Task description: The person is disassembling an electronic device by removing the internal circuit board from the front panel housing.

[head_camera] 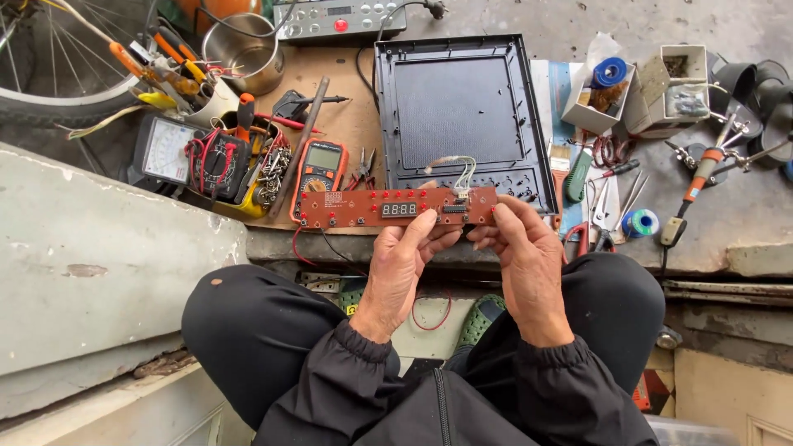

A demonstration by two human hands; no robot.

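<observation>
Head view: both hands, left and right, grip a circuit board near a screw-filled box.

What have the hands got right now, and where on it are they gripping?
Both hands hold one long reddish-brown circuit board. The left hand pinches its lower edge near the middle, and the right hand grips its right end, below the white wires.
</observation>
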